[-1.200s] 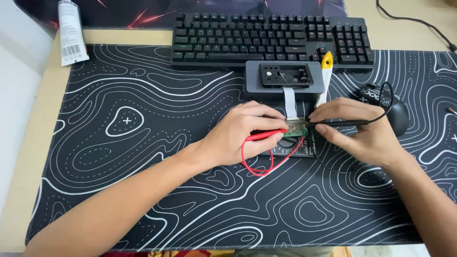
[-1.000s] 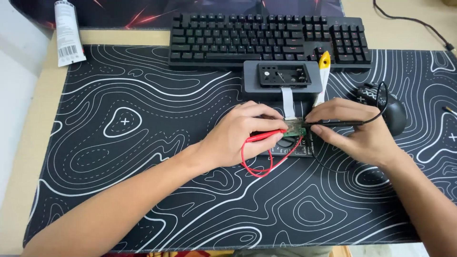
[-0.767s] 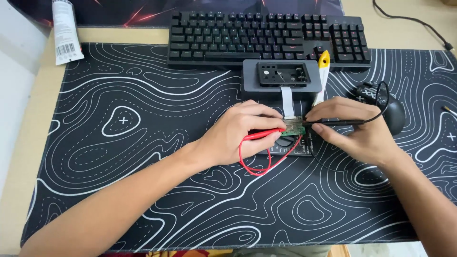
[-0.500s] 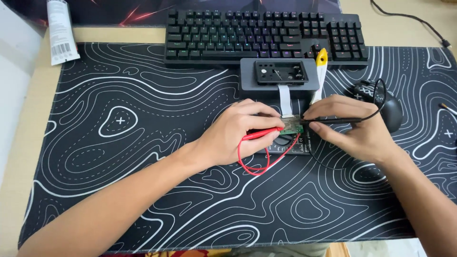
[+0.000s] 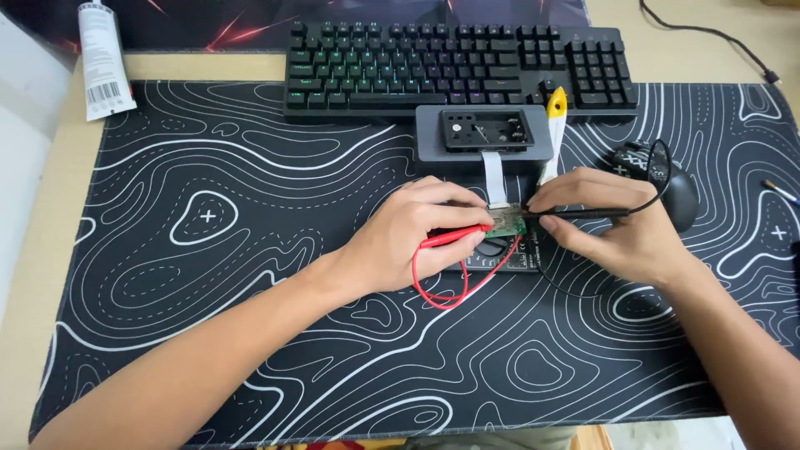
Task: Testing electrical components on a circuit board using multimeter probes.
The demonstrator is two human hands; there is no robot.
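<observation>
The left hand [image 5: 417, 242] grips a red probe [image 5: 454, 238]; the right hand [image 5: 612, 229] grips a black probe [image 5: 583, 214]. Both tips meet a small green circuit board [image 5: 507, 222] on a black contour-patterned desk mat [image 5: 250, 250], near a keyboard [image 5: 458, 62] on a wooden desk [image 5: 50, 192].

I see a mat [image 5: 250, 292] covering most of the counter [image 5: 33, 275]. A keyboard [image 5: 458, 62] lies along the mat's far edge, and a tube [image 5: 104, 58] lies far left, beside the keyboard and partly off the mat. Just near of the keyboard sits a case [image 5: 483, 133], with a ribbon [image 5: 493, 177] running nearward from it to a small board [image 5: 506, 222] at the mat's middle. The board lies over a meter [image 5: 500, 254]. My left hand [image 5: 412, 242] is left of the board, holding a probe [image 5: 454, 237] to it; my right hand [image 5: 612, 229] is right of it, holding another probe [image 5: 583, 214]. A mouse [image 5: 667, 187] lies far right of that hand, and a pry tool [image 5: 552, 133] lies beside the case.
</observation>
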